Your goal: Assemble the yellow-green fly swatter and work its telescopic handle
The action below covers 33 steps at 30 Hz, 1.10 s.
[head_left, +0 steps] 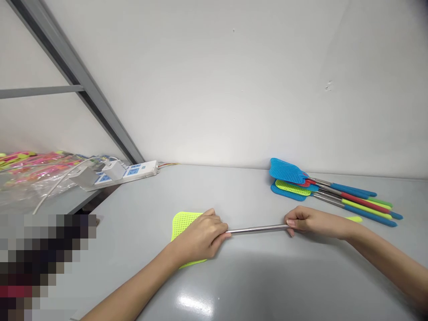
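Note:
A yellow-green fly swatter with a perforated head and a metal rod lies across the middle of the view, just over the grey table. My left hand is closed around the rod where it meets the head, covering part of the head. Farther right, my right hand pinches the same rod between thumb and fingers. The bare metal shows between the two hands. Beyond my right wrist, the tip of a yellow-green handle sticks out; my hand and forearm hide the stretch in between.
Several fly swatters in blue, red, green and yellow-green lie piled at the back right. A white power strip with plugged-in adapters sits at the back left, beside plastic-wrapped colourful items. The wall rises behind the table.

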Tool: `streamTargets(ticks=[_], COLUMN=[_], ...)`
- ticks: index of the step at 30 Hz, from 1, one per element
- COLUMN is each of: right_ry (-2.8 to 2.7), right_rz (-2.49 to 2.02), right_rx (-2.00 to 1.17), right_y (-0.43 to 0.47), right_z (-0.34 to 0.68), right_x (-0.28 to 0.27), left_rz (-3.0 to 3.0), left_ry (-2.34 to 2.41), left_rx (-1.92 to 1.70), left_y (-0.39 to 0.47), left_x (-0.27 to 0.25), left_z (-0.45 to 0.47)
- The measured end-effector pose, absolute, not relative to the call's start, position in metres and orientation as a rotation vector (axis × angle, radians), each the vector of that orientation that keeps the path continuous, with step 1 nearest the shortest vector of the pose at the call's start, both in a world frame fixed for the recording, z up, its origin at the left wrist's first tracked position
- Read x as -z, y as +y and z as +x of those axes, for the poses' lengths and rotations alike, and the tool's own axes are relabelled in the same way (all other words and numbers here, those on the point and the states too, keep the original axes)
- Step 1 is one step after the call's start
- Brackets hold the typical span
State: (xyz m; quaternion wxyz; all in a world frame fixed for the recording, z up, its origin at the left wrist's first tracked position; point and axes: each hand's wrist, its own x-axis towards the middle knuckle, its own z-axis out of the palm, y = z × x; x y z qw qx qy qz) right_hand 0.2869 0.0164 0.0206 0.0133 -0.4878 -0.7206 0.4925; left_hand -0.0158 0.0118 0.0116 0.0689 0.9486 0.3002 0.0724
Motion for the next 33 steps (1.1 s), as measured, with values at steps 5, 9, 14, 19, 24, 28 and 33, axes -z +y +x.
streamTargets(ticks=[5, 9, 14, 19, 24, 28, 33], right_ry=[-2.125, -2.049, -1.95, -1.91, -1.91, -1.869, -1.828], right_rz=[-1.506, -1.536, -1.495, -1.415, -1.478, -1.478, -1.423], right_rx=[-1.702, -1.745, -1.941, -2.033, -1.948, -2.012, -2.117], right_y=[0.014, 0.011, 0.009, 0.01, 0.006, 0.005, 0.007], right_z=[0.287, 0.286, 0.282, 0.282, 0.28, 0.28, 0.28], right_x=[-0.019, -0.019, -0.018, -0.015, -0.02, -0.02, -0.016], left_rz=[2.92, 2.962, 2.977, 2.987, 2.988, 2.982, 3.002], left_ry=[0.882, 0.878, 0.847, 0.833, 0.824, 0.817, 0.816], left_rx=[-0.199, -0.206, -0.21, -0.224, -0.27, -0.288, -0.308], left_y=[0.009, 0.008, 0.007, 0.008, 0.008, 0.007, 0.006], left_x=[-0.011, -0.011, -0.009, -0.009, -0.01, -0.009, -0.009], left_z=[-0.014, -0.013, -0.013, -0.013, -0.014, -0.014, -0.013])
